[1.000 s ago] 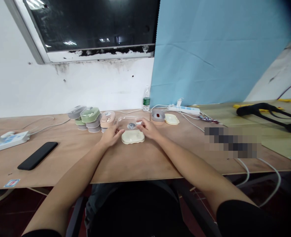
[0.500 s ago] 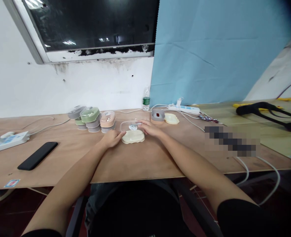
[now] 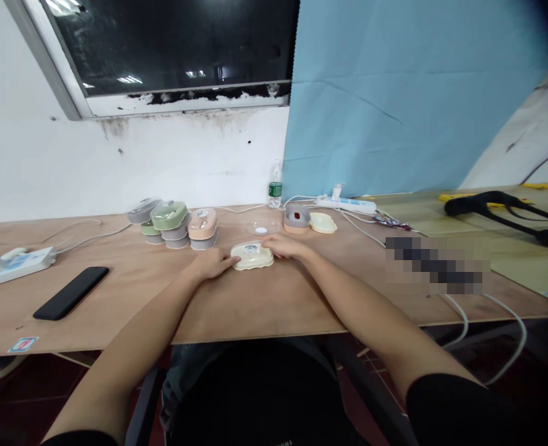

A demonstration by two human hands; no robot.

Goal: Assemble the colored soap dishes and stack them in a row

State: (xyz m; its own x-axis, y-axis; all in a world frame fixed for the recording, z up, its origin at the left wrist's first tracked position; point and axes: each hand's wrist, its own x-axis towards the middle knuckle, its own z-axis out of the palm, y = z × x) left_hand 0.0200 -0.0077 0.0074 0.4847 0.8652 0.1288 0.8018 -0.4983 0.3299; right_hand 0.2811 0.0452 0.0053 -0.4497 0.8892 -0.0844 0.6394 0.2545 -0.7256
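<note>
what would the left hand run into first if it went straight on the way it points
The cream box, most likely: the left hand points at its near-side end, seemingly touching it already, though depth is unclear.

Can't make out a single word from here tbh. Round label (image 3: 251,249) on the clear lid (image 3: 240,251), green band (image 3: 274,191) on the bottle (image 3: 275,174), sticker (image 3: 22,344) by the edge of the desk (image 3: 292,303), all too small to read.
</note>
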